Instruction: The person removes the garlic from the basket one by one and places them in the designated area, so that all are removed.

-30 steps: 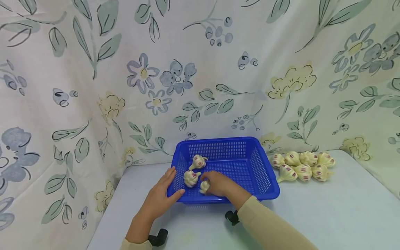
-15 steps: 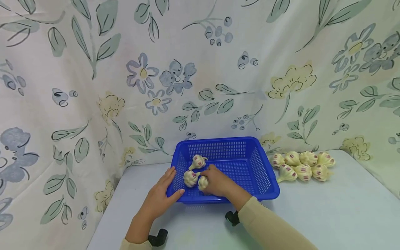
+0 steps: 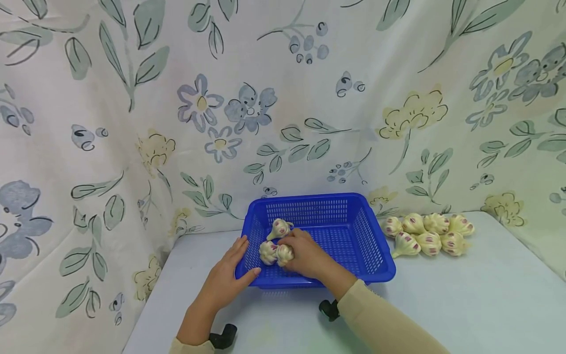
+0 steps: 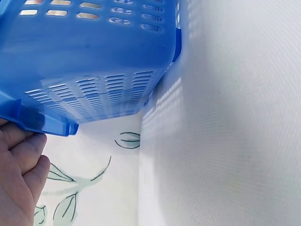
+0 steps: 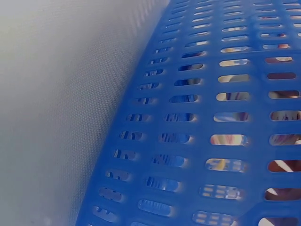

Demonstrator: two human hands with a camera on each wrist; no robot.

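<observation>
Inside the blue plastic basket (image 3: 338,243), my right hand (image 3: 309,256) grips a garlic bulb (image 3: 285,255), white with purple marks. That bulb sits right beside a second garlic bulb (image 3: 268,252), seemingly touching it. Just behind them lies a third bulb (image 3: 279,228), its stem pointing to the front left. My left hand (image 3: 226,274) rests on the basket's front left corner with fingers extended along the rim. In the left wrist view, the fingers (image 4: 29,153) touch the rim from outside. The right wrist view shows only the perforated basket wall (image 5: 197,127) and table, so that hand's grip is hidden there.
Several more garlic bulbs (image 3: 430,243) lie in two rows on the white table (image 3: 482,305), to the right of the basket. A floral curtain (image 3: 283,98) hangs behind the table. Black wrist devices (image 3: 224,336) are worn on both wrists.
My right hand has moved the garlic bulb slightly left and back within the basket, up to the neighbouring bulb. The left hand has stayed on the rim.
</observation>
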